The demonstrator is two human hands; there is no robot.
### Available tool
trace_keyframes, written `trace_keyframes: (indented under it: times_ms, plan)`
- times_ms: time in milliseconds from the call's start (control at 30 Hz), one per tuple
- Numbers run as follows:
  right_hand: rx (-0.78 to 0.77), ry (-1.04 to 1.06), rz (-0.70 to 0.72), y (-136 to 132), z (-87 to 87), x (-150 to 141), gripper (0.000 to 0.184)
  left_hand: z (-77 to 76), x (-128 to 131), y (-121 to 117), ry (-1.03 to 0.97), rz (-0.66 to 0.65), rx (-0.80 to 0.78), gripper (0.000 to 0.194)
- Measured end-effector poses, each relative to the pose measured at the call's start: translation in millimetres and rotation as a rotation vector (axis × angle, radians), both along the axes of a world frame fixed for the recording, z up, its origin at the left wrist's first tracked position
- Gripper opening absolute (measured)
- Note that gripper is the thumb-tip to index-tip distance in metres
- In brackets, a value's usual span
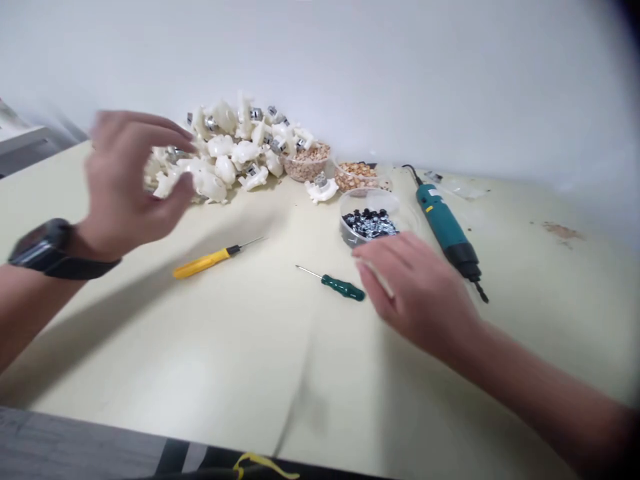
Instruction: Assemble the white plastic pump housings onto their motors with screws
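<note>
My left hand [133, 177], slightly blurred, is raised at the left with its thumb and fingers apart and nothing between them. Just beyond it spreads a heap of white plastic parts [220, 147], some with silvery metal pieces; the hand covers part of the heap. My right hand [420, 290] hovers with loosely bent fingers, a narrow gap beside the thumb and no object visible in it. Close to its thumb lies a green-handled screwdriver [343, 287]. A round clear tub [349, 235] of black and silvery screws stands just beyond its fingers. A yellow-handled screwdriver [205, 263] lies between the hands.
Two more tubs, one with pinkish-brown small pieces [305, 163] and one with orange-tan pieces [356, 177], stand at the back. A single white part [321, 189] sits before them. A corded teal power screwdriver [447, 227] lies right, near a plastic bag [465, 191].
</note>
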State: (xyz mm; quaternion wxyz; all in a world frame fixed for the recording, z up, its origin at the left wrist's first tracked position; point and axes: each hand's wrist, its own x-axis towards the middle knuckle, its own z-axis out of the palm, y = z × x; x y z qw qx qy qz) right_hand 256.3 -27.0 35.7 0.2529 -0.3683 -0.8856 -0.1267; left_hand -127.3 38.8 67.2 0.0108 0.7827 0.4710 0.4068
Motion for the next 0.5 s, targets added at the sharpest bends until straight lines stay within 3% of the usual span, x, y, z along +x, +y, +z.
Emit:
trace_keyframes:
  times_ms: [67,100,167,233,333,500]
  plan:
    - [-0.023,0.072,-0.097,24.3,15.8,9.8,0.025,0.3,28.7,3.8,0.257,-0.021,0.092,0.029]
    - [-0.076,0.100,-0.136,39.2,22.9,14.7,0.025,0.4,44.8,5.9,0.307,-0.074,0.112,0.026]
    - [-0.231,0.140,-0.197,71.2,32.5,22.8,0.024,-1.5,75.6,9.5,0.358,-0.112,0.009,0.031]
    - [-0.360,0.135,-0.228,100.6,33.1,26.5,0.023,-8.4,98.4,11.1,0.354,-0.165,-0.010,0.031]
    - [-0.446,0.136,-0.198,130.7,18.5,23.8,0.017,-27.6,111.5,8.2,0.349,-0.201,0.003,0.026]
    - [-0.413,0.163,-0.151,148.1,-13.7,17.8,0.005,-57.4,101.1,1.3,0.368,-0.227,0.031,0.020]
